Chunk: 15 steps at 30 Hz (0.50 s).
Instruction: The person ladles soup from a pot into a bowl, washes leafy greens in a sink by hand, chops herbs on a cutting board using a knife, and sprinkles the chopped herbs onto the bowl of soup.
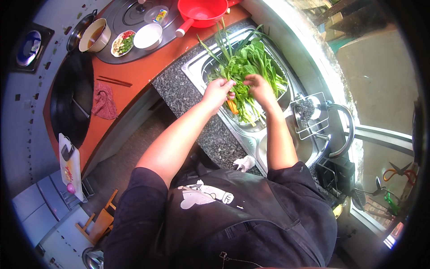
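My left hand (221, 90) is over the left side of a heap of greens, thumb and fingers drawn together against thin leafy herbs (231, 71). Whether a stem is pinched there is hidden. Blurred, with fingers curled, my right hand (259, 88) hovers at the leafy green vegetables (260, 55). Long green stalks (223, 42) stick out at the far side. Just below my left hand an orange carrot (232, 106) shows among the stems. All of this lies in a wire basket in the larger bowl of a stainless steel sink (196, 69).
Right of my right forearm are a curved faucet (351, 131) and a wire rack (309, 114) with a steel scourer. A crumpled white cloth (244, 163) lies by the sink's near edge. Beyond stand a red saucepan (203, 13), a white bowl (147, 36), a plate of chopped vegetables (123, 43) and a wok (72, 101).
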Available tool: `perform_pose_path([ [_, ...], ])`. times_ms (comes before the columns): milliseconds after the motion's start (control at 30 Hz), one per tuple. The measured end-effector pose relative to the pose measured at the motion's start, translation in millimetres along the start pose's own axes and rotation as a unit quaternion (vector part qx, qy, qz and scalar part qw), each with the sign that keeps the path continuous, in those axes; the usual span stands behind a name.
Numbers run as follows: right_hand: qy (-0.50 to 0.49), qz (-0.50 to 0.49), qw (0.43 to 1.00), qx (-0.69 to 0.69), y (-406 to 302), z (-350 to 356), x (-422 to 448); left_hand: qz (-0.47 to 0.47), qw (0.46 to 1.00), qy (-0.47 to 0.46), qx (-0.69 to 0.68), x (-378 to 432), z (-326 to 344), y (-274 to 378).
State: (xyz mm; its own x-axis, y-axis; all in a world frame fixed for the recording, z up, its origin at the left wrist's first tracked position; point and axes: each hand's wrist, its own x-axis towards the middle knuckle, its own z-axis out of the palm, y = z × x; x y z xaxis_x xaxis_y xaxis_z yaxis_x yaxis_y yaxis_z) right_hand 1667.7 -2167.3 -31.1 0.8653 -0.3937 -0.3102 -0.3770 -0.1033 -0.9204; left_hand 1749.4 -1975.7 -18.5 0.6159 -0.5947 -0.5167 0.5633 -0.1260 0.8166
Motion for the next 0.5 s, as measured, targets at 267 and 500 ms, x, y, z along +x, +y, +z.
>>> perform_pose_path([
  [267, -0.153, 0.109, 0.981, 0.043, 45.6, 9.3, -29.4, -0.022, 0.998, 0.015, -0.051, 8.0, -9.0, -14.1],
  [500, -0.051, 0.060, 0.997, 0.017, 40.0, 18.8, -48.1, -0.043, 0.995, 0.063, -0.060, 17.7, -2.0, -29.8],
])
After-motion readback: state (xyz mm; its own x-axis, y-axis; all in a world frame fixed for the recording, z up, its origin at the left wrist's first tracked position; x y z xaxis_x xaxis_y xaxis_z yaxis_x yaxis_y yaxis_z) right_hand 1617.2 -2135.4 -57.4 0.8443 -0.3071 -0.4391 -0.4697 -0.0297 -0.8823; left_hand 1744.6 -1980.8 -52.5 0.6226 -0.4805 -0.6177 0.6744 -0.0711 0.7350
